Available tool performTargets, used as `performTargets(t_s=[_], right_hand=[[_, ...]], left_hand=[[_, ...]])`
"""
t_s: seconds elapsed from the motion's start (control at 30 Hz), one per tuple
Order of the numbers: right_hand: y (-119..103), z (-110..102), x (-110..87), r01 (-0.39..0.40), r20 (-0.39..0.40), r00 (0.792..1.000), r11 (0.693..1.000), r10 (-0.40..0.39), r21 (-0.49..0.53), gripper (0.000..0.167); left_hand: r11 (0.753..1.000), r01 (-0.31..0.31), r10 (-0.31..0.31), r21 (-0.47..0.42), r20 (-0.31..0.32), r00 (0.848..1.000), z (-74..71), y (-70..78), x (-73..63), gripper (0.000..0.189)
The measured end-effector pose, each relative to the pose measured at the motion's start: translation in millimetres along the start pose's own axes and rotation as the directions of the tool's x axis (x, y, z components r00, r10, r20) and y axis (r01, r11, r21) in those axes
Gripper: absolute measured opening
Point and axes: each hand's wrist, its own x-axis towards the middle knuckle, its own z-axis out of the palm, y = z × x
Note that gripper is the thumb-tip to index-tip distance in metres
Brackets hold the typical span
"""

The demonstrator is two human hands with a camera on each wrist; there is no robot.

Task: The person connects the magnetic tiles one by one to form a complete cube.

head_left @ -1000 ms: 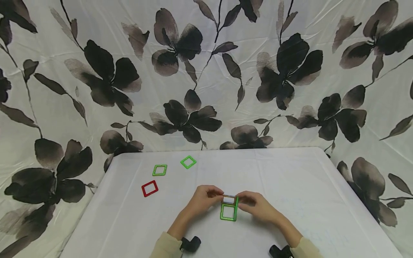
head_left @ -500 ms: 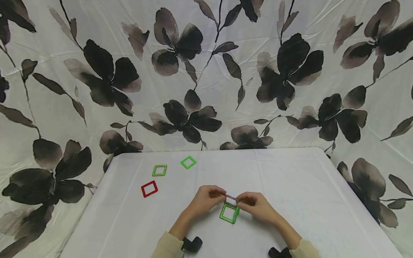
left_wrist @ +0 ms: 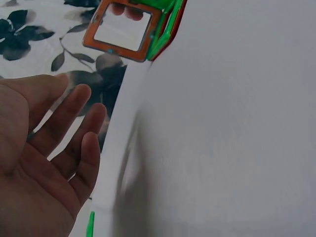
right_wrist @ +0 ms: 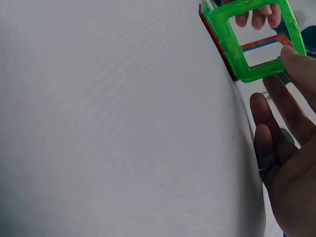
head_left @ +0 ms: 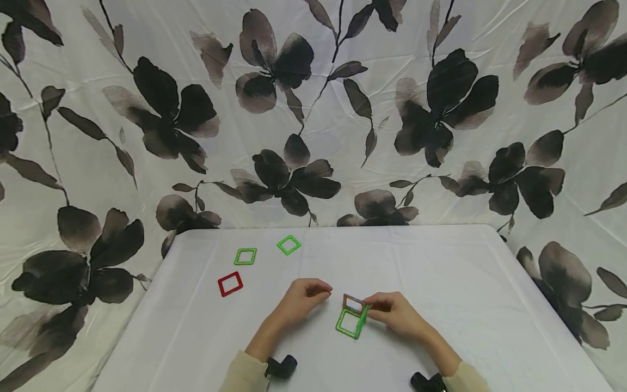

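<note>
The joined frames (head_left: 363,320), green and orange, are pinched at their right side by the right hand (head_left: 399,317), between thumb and fingers; whether the white table (head_left: 441,277) is touched cannot be told. Left of the joined frames, the left hand (head_left: 302,299) is held loosely curved, gripping nothing. Farther back left, a red square (head_left: 232,291), then two green squares (head_left: 244,264) are laid; well behind, a flowered cloth (head_left: 372,130) is hung.

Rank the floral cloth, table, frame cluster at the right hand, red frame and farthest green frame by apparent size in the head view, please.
Floral cloth
Table
Frame cluster
Red frame and farthest green frame: unsure; they look alike, and the green lies farther away.
</note>
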Motion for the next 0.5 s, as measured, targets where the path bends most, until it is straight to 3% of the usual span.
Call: performTargets(t_s=[0.23,0.5], right_hand=[[-2,2,2.0,0.055,-0.007,0.998,0.998,-0.055,-0.015,0.022],[-2,4,3.4,0.019,-0.043,0.999,0.998,-0.021,-0.066,0.023]], left_hand=[[0.999,0.021,-0.021,0.041,-0.002,1.000,-12.6,-6.4,-8.2,0.017],[0.996,0.067,-0.066,0.054,-0.031,0.997,-37.3,-12.0,-22.2,0.017]])
